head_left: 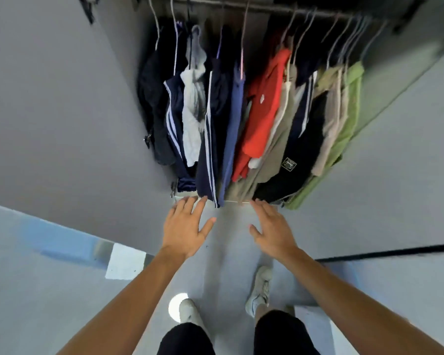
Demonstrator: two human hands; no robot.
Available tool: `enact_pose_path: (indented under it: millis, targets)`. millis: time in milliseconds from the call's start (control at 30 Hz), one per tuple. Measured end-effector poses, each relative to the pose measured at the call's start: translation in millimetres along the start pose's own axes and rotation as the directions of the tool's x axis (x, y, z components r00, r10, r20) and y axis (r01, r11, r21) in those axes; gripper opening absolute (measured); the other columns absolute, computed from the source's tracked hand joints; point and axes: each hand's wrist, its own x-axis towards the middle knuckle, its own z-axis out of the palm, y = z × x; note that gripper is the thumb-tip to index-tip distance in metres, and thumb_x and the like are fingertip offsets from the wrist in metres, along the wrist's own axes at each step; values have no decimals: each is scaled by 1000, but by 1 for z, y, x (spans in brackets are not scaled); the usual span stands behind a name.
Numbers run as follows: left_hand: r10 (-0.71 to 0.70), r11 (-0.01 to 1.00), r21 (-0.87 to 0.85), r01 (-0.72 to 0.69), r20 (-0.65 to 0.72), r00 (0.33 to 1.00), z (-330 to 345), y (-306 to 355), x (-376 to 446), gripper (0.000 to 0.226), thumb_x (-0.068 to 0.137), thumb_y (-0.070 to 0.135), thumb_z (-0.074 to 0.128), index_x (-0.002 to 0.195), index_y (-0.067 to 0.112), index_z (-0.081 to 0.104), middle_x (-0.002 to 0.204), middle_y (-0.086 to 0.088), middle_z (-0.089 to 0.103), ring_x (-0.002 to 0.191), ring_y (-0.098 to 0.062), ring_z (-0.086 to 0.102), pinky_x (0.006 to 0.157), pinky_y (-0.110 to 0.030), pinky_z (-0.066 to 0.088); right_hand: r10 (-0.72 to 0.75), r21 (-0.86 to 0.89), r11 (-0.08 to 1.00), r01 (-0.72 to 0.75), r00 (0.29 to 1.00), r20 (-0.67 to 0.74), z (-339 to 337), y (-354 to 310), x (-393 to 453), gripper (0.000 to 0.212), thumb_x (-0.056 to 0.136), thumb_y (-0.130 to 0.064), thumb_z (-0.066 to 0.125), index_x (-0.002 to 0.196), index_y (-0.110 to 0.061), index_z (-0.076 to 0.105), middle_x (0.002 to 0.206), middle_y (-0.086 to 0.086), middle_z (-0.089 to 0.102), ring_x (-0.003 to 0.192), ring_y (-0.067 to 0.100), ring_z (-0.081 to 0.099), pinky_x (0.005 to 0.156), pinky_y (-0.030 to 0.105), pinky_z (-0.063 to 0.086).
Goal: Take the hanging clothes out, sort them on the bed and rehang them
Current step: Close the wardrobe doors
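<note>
Several garments hang on wire hangers from a rail (267,8) inside an open wardrobe. From left to right I see a black jacket (154,103), navy striped track wear (208,139), a white top (192,116), a red shirt (260,114), beige pieces (274,149), a black item with a logo (292,162) and a green garment (344,134). My left hand (187,226) reaches out below the navy clothes, fingers straight and spread, holding nothing. My right hand (272,226) is stretched out under the beige and black hems, also empty.
Grey wardrobe doors (62,124) stand open on the left and right (395,149) of the clothes. The pale floor (228,278) lies below, with my two feet in light shoes. A white patch (124,262) sits at the left door's foot.
</note>
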Motion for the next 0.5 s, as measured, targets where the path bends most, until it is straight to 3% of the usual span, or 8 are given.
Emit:
enact_pose_path:
  millis: [267,367,500]
  targets:
    - [287,956,-22,-291,-115,951,-85,113,-17,68,105,65,34,156,22,48,149,0,55,141,-24,46,112,-46,45,176,104,983,-153,946,-273,-120,6,-133,66,97,-48,45,157,-23,38,160,-2,42,145,20,39,114,43,42]
    - [419,904,-14,-427,-168,893,-100,173,-18,65,106,63,35,156,22,46,147,0,53,140,-25,45,111,-44,44,209,120,977,-175,894,-397,-143,19,-177,61,98,-50,43,152,-22,45,152,-2,49,137,19,45,109,40,44]
    - [560,816,-15,-578,-227,797,-127,258,-15,65,107,63,35,158,23,43,151,-2,50,141,-26,45,110,-44,43,217,119,976,-182,814,-538,-169,35,-220,42,101,-40,57,138,-20,56,136,-4,56,123,16,51,102,32,45]
